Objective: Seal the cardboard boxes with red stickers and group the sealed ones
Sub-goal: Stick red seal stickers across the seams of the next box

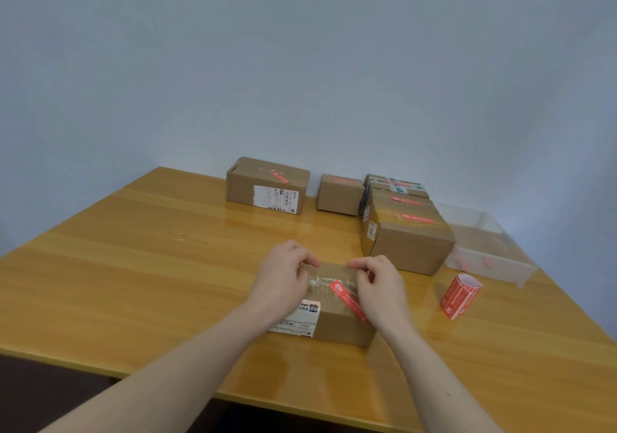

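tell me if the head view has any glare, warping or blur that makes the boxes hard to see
Head view: wide-angle warping bends the table edges; soft glare streaks its glossy top near the far boxes; lighting is even with faint shadows; the near box under both hands is sharp, but label print and the clear tray stay hard to read.

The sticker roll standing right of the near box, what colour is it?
Red with white print, the sticker roll shows best in the head view.

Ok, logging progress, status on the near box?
Both hands, left and right, resting on the box, fingers curled. Red sticker already across its top seam. Nothing in the way.
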